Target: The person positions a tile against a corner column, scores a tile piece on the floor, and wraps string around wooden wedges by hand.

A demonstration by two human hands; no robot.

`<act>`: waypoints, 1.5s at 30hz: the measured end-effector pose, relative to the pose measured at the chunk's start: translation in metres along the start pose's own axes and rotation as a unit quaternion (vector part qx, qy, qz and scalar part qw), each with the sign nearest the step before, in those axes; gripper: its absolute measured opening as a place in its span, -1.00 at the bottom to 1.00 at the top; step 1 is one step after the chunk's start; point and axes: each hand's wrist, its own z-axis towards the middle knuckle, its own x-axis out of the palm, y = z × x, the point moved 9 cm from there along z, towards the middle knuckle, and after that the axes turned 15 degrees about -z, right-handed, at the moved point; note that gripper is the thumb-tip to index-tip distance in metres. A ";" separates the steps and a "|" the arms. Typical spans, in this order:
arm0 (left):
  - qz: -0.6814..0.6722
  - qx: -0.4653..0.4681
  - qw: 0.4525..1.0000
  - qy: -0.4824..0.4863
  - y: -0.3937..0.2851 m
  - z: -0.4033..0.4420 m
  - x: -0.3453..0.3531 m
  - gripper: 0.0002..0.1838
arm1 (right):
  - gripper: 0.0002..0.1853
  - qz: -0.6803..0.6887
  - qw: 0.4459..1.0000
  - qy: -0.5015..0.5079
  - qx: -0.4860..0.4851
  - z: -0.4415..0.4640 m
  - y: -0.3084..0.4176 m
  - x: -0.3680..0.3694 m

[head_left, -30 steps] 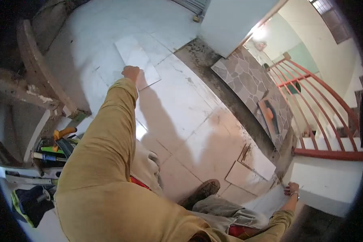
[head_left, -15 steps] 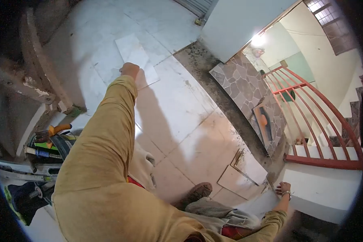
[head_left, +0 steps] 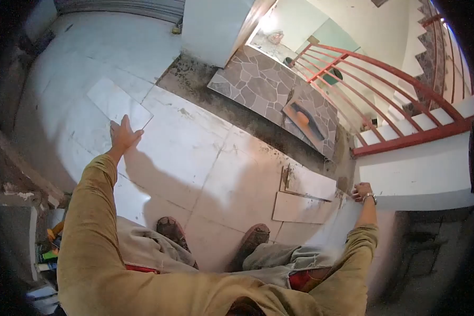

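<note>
A loose white rectangular tile (head_left: 108, 100) lies on the pale tiled floor at the upper left. My left hand (head_left: 123, 136) is at its near edge with the fingers spread and nothing gripped; whether the fingertips touch the tile is unclear. Far to the right, my right hand (head_left: 362, 191), with a metal band on the wrist, is at the end of the low white wall (head_left: 416, 166). Its fingers are curled, and what they hold, if anything, is hidden. Near it lie two white tile pieces, a lower one (head_left: 300, 207) and an upper one (head_left: 310, 181).
A trowel-like float with an orange handle (head_left: 302, 119) rests on the stone-patterned step (head_left: 253, 76). A dusty bare strip (head_left: 195, 79) runs along the step. The red railing (head_left: 405, 143) stands on the low wall. Tools (head_left: 51, 242) are at the lower left.
My left hand has gone from a closed fist over the tile to spread fingers at its near edge. The view has turned right, bringing both shoes into sight. My right hand stays by the wall.
</note>
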 end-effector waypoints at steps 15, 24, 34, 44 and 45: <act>0.039 0.013 0.996 -0.082 0.019 0.091 0.019 -0.66 | -0.68 -0.032 0.999 0.009 0.002 0.008 -0.019 0.023; -0.022 0.066 0.989 -0.131 -0.004 0.107 -0.018 -0.67 | -0.83 0.022 0.993 -0.014 -0.116 0.018 0.065 0.039; -0.096 0.126 0.984 -0.079 -0.079 0.074 -0.051 -0.78 | -0.80 -0.079 0.975 -0.005 -0.207 0.036 0.081 0.056; -0.212 0.171 0.962 -0.019 -0.247 0.077 0.095 -0.75 | -0.53 0.073 0.990 0.079 -0.096 -0.009 0.012 0.054; -0.226 0.171 0.958 0.051 -0.293 0.064 0.107 -0.75 | -0.47 0.051 0.994 0.057 -0.084 -0.015 -0.010 0.048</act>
